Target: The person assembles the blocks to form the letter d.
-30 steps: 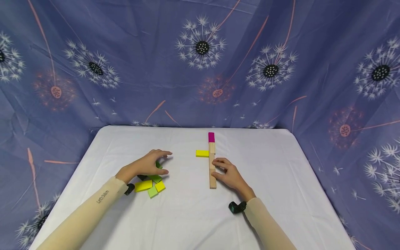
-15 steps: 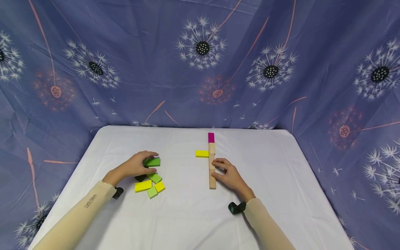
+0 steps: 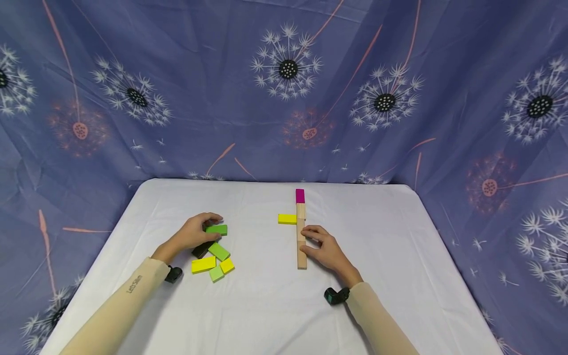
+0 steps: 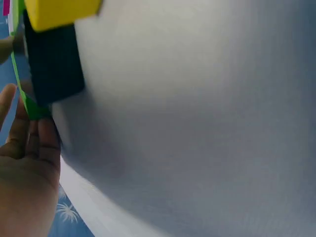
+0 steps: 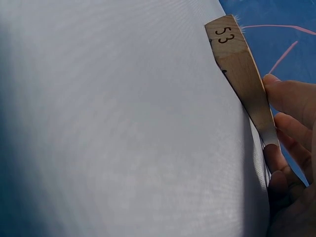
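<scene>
My left hand (image 3: 193,232) is at a loose group of coloured blocks on the left. Its thumb and fingers hold a green block (image 3: 218,230) from its near and far sides. A black block (image 3: 202,250) lies just below that hand, partly covered by it; the left wrist view shows the dark block (image 4: 54,66) up close. My right hand (image 3: 327,249) rests its fingertips against a row of plain wooden blocks (image 3: 301,254), with fingers relaxed. The near wooden block (image 5: 239,64) bears the number 53 in the right wrist view.
A magenta block (image 3: 300,195) tops the row, and a yellow block (image 3: 287,219) sticks out from its left side. Near the left hand lie a light green block (image 3: 219,251), a long yellow block (image 3: 203,264) and small cubes. A white cloth (image 3: 266,305) covers the table.
My left hand has moved left and back to the green block, uncovering the light green and black blocks. The right hand and the wooden row stay in place.
</scene>
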Action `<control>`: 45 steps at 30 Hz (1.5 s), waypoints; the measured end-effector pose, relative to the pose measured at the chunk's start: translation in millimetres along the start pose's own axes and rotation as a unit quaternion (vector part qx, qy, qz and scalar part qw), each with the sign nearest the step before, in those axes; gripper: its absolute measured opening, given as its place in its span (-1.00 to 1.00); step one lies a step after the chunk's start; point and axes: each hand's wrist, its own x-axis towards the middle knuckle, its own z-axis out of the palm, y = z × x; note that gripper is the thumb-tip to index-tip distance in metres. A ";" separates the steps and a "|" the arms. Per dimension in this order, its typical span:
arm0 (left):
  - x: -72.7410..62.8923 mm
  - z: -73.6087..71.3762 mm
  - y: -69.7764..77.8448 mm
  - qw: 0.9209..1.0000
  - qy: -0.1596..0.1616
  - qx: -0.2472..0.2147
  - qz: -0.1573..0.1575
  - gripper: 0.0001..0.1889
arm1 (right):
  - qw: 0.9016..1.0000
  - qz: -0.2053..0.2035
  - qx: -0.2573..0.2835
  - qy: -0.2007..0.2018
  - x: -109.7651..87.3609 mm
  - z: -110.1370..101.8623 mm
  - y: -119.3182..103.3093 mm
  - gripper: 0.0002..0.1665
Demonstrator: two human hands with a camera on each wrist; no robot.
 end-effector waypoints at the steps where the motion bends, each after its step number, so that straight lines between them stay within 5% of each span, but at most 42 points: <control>1: 0.0 0.1 -1.2 1.000 0.000 -0.005 -0.004 -0.46 | 1.000 -0.001 0.000 0.000 0.0 0.0 -0.1 -0.45; 12: 0.3 -1.3 -5.9 0.999 -0.013 -0.034 -0.026 -0.54 | 1.000 -0.003 0.003 0.001 -0.2 -1.0 -2.0 -0.45; 30: 2.5 -5.9 -5.6 0.999 -0.025 -0.003 -0.027 -0.62 | 1.000 -0.006 0.003 0.004 0.0 -0.1 1.5 -0.44; 45: 0.4 -25.8 13.7 0.999 0.033 0.004 -0.031 -0.59 | 1.000 -0.010 -0.002 0.007 0.0 0.3 0.8 -0.45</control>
